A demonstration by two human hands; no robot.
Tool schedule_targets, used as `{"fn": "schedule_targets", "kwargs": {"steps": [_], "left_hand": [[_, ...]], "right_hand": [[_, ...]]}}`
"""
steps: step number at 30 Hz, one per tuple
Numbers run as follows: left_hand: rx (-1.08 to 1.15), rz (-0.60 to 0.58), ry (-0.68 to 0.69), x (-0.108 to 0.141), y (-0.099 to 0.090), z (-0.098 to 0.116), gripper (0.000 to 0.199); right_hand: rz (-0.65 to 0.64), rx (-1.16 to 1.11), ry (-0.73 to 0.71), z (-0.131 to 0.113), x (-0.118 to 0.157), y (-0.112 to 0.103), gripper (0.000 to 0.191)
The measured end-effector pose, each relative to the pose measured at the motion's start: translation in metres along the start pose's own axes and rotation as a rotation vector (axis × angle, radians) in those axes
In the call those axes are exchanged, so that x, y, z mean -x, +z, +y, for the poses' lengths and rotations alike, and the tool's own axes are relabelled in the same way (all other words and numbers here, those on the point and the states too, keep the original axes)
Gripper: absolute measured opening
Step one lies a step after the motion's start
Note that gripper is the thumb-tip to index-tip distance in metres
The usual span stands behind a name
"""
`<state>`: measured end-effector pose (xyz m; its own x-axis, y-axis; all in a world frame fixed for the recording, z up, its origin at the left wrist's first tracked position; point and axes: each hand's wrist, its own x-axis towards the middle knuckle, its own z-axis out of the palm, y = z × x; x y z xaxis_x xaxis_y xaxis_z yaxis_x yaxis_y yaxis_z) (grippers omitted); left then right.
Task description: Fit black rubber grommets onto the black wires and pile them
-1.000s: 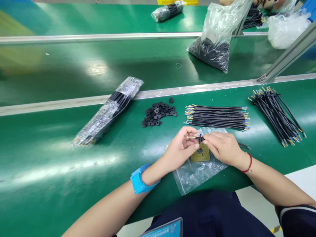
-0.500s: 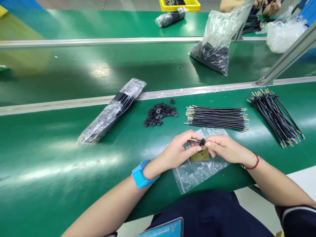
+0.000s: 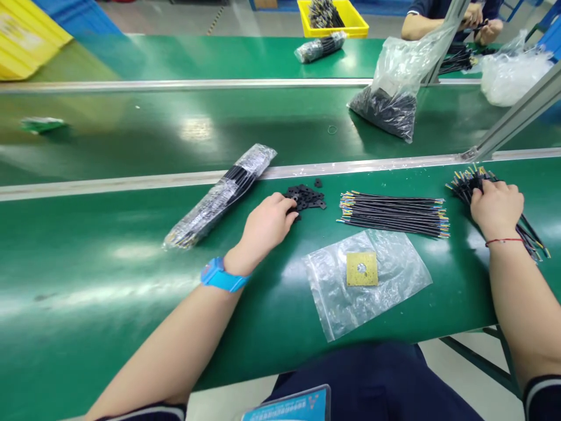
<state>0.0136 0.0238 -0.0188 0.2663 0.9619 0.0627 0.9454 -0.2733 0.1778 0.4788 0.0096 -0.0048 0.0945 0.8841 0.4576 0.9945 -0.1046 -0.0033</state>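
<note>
My left hand (image 3: 269, 222) reaches into a pile of small black square pieces with holes (image 3: 309, 197). Its fingers are bent, thumb and index slightly apart, fingertips touching the near-left side of the pile. At the far right, my right hand (image 3: 498, 207) curls down over a loose bundle of black cables (image 3: 464, 186) with coloured wire ends; its fingertips are partly hidden among them. Between the hands lies a neat row of black cables (image 3: 394, 214). Nearer me, a brass-coloured square plate with a round hole (image 3: 362, 278) rests on a clear zip bag (image 3: 339, 310).
A plastic-wrapped cable bundle (image 3: 219, 199) lies left of the pile. Behind the metal rail (image 3: 315, 169) stands a clear bag of black parts (image 3: 388, 111), beside a slanted metal post (image 3: 512, 108). Across the bench are a yellow bin (image 3: 357, 26) and another person's hands (image 3: 482, 23).
My hands have parted from above the plate, where they held a cable with a black piece. The left moved left to the black pieces, the right to the right-hand cable bundle. The view shifted slightly.
</note>
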Motion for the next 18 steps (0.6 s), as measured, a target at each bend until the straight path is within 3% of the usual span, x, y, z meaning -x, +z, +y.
{"fn": "schedule_targets", "kwargs": {"steps": [4,5,8,11,14,18], "left_hand": [[-0.088,-0.004,0.007,-0.005,0.006,0.006,0.022],[-0.09,-0.015,0.024,-0.007,0.004,0.006,0.021],[-0.06,-0.08,0.14,-0.013,0.001,-0.001,0.019],[-0.006,-0.091,0.221,-0.014,0.003,-0.01,0.02],[0.04,-0.037,0.229,-0.009,0.006,-0.014,0.024],[0.212,0.025,0.166,0.0,0.001,-0.001,0.031]], "right_hand": [[0.011,0.078,0.022,-0.052,-0.003,-0.025,0.035],[-0.009,0.043,-0.054,-0.07,-0.002,-0.03,0.032],[-0.258,-0.149,-0.556,-0.128,0.01,-0.03,0.026],[-0.377,-0.182,-0.816,-0.175,0.026,-0.018,0.022],[-0.426,-0.142,-0.841,-0.201,0.032,-0.008,0.023],[-0.488,-0.23,-0.751,-0.204,0.026,-0.013,0.02]]}}
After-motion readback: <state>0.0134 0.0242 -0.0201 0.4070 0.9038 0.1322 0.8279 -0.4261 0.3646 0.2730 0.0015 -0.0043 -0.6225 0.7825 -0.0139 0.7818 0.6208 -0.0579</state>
